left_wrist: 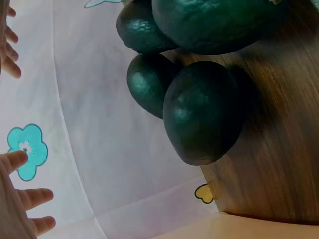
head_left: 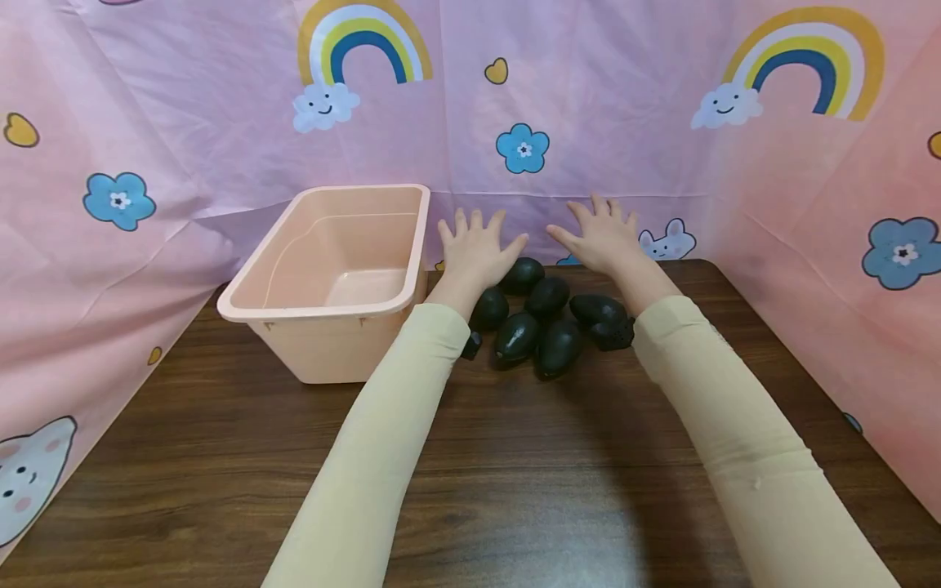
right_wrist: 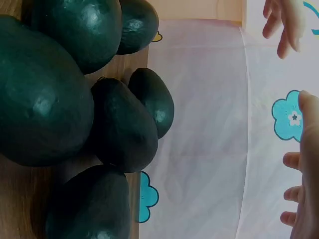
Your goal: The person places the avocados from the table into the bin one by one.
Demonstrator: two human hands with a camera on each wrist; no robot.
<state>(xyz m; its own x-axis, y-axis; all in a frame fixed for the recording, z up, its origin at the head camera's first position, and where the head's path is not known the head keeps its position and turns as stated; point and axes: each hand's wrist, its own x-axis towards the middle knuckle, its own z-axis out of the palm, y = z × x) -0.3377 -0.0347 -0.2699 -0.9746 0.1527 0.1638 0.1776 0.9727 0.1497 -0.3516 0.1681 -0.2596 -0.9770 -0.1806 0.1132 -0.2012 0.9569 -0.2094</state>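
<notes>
Several dark green avocados [head_left: 518,336] lie in a loose cluster on the wooden table [head_left: 485,457]. My left hand [head_left: 474,255] is held above the cluster's left side, fingers spread and empty. Over the right side, my right hand [head_left: 604,238] is likewise spread and holds nothing. In the left wrist view, an avocado [left_wrist: 204,112] lies near the table's back edge, with left fingers [left_wrist: 35,198] apart from it. The right wrist view has an avocado [right_wrist: 124,127] among others, and right fingers [right_wrist: 293,193] well away from them.
A peach plastic tub [head_left: 323,347] stands on the table left of the avocados, beside my left forearm. Its visible inner floor is bare. A pink and lilac printed cloth [head_left: 588,122] hangs behind the table and along both sides.
</notes>
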